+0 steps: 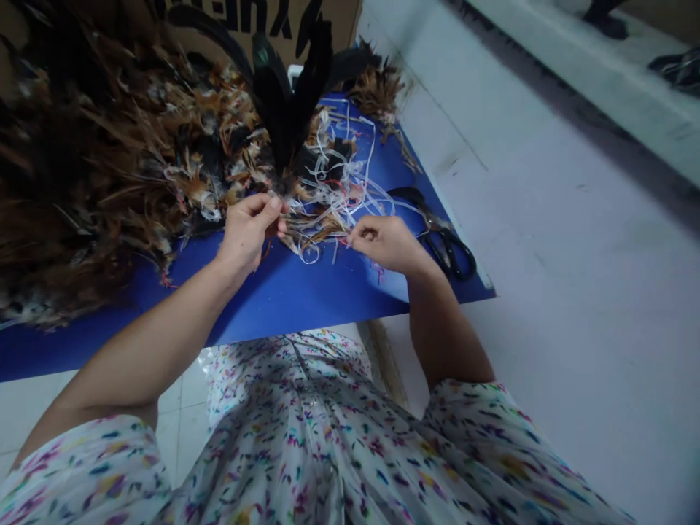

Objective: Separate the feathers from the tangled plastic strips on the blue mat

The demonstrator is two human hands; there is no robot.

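Observation:
Several long black feathers point(284, 109) stand upright in a bunch, and my left hand point(249, 227) pinches their base between thumb and fingers. To the right of it, my right hand point(386, 240) is closed, with its fingertips pressed together at the edge of the loose strings; whatever they grip is too small to make out. White and red strings point(339, 182) lie tangled behind and between my hands. Short brown feather pieces point(320, 227) lie between the two hands.
A large heap of brown feathers point(109, 153) covers the left of the blue table point(306, 292). Black-handled scissors point(448, 244) lie right of my right hand. A cardboard box point(342, 29) stands behind, and a smaller feather bunch point(380, 87) lies at the back right beside the wall point(547, 219).

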